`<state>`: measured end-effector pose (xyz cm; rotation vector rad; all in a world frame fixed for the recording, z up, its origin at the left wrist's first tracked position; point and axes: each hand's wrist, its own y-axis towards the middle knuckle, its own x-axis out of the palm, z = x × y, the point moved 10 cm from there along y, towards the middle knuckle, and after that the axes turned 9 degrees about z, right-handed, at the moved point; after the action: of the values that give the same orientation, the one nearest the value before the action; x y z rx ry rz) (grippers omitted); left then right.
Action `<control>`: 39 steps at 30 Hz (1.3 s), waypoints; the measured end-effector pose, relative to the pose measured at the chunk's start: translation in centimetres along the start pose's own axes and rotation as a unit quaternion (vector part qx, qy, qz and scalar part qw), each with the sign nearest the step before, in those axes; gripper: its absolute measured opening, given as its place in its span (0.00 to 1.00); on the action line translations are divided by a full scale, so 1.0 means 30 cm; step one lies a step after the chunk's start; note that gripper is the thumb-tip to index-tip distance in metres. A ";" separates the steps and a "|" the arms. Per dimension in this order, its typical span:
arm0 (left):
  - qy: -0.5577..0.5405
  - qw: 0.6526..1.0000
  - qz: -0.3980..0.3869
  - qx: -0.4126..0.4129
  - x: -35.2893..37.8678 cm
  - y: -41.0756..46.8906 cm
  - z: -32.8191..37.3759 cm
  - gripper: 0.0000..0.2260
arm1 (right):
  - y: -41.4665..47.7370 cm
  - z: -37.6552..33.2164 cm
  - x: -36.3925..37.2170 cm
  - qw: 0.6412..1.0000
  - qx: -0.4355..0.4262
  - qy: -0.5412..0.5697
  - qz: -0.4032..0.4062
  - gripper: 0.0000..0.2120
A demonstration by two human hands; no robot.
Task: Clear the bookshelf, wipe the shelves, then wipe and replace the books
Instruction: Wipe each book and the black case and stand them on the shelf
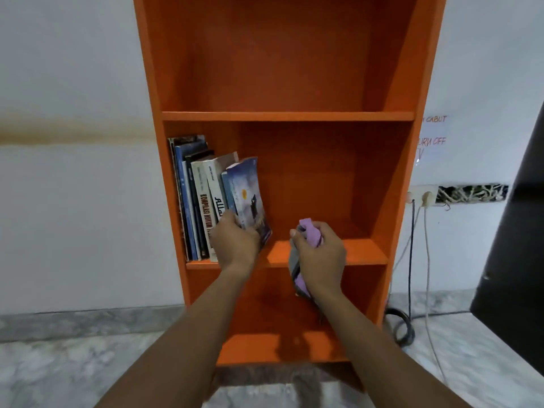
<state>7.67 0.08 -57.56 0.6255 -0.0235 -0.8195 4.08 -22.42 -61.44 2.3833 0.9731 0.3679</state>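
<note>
two cables [411, 260] hang from a wall socket [421, 191].

The orange bookshelf [288, 116] stood upright. At the left end of its middle shelf stood a row of books [197, 201], spines out; the outermost, a blue-covered book [247, 192], leaned tilted, gripped low by the left hand [235, 245]. A lilac-and-grey cloth [310, 235], apparently bunched, sat in the right hand [321, 254] before that shelf's edge.

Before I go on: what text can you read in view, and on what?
"KOMPILASI HUKUM", continuing behind the left hand: white book spine.
"CABUT", "URN OFF": paper notice, left edge hidden by the bookshelf.
The other spines and the blue book cover: too blurred to read.
</note>
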 end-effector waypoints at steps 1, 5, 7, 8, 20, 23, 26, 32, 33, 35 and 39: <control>0.017 1.000 0.014 -0.013 0.016 -0.005 -0.030 0.13 | -0.010 0.028 0.014 1.000 0.011 0.003 -0.009 0.10; 0.047 0.998 0.019 -0.035 0.048 -0.007 -0.110 0.07 | -0.055 0.077 0.035 0.999 0.020 0.001 -0.034 0.05; 0.039 0.999 0.011 -0.026 0.056 0.003 -0.117 0.08 | -0.069 0.098 0.037 0.999 0.023 0.004 -0.037 0.04; 0.039 0.999 0.007 -0.029 0.057 0.005 -0.123 0.10 | -0.077 0.107 0.039 0.999 0.028 0.004 -0.040 0.04; 0.177 0.959 -0.219 -0.012 -0.003 -0.451 -0.540 0.05 | -0.414 0.292 -0.034 0.973 0.178 -0.049 -0.142 0.08; 0.271 0.860 -0.433 0.001 0.070 -0.705 -0.793 0.21 | -0.588 0.433 -0.080 0.940 0.273 -0.102 -0.176 0.14; 0.350 0.735 -0.581 0.022 0.106 -0.920 -0.967 0.39 | -0.777 0.603 -0.144 0.877 0.431 -0.112 -0.182 0.22; 0.458 0.740 -0.447 0.209 0.101 -0.878 -0.951 0.08 | -0.994 0.777 -0.308 0.820 0.547 -0.078 -0.152 0.10; 0.447 0.749 -0.450 0.193 0.086 -0.880 -0.970 0.05 | -0.993 0.794 -0.336 0.826 0.533 -0.101 -0.154 0.08; 0.396 0.792 -0.448 0.123 0.044 -0.877 -0.996 0.03 | -0.993 0.803 -0.374 0.823 0.540 -0.108 -0.140 0.08; 0.249 0.893 -0.376 0.018 -0.044 -0.813 -0.941 0.10 | -0.925 0.760 -0.439 0.845 0.510 -0.119 -0.112 0.16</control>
<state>-2.54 2.88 -93.36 0.8808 0.7146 -1.3801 -10.92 -23.73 -96.60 3.0243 1.5559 -0.7183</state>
